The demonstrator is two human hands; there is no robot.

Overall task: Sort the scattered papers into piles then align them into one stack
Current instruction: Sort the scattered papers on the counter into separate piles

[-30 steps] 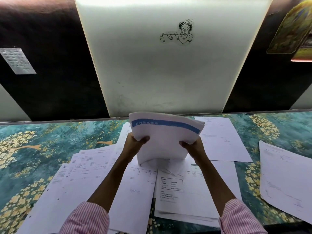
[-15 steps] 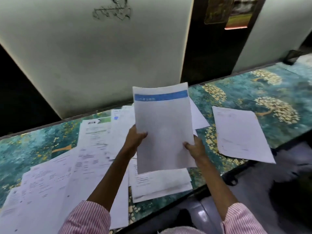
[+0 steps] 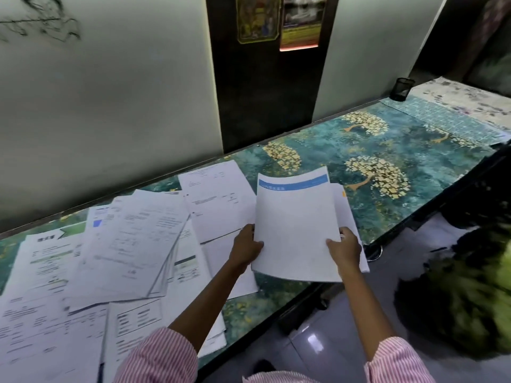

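Note:
I hold a small stack of white papers (image 3: 296,228), its top sheet marked with a blue band, low over the right part of the desk. My left hand (image 3: 246,248) grips its left edge and my right hand (image 3: 344,248) grips its lower right edge. Another sheet (image 3: 341,205) shows beneath the stack on its right side; whether it lies on the desk or belongs to the stack I cannot tell. Scattered printed papers (image 3: 130,239) overlap across the left half of the desk, with one plain sheet (image 3: 215,194) lying just left of the held stack.
The desk (image 3: 387,150) has a teal cover with golden tree patterns and runs along white wall panels (image 3: 110,106). A black mesh pen cup (image 3: 402,89) stands at the far right end. Below the desk edge at right lies a dark green shaggy thing (image 3: 470,294).
The held stack has moved to the right and tipped from upright to nearly flat, lower over the desk. My view has swung right with it.

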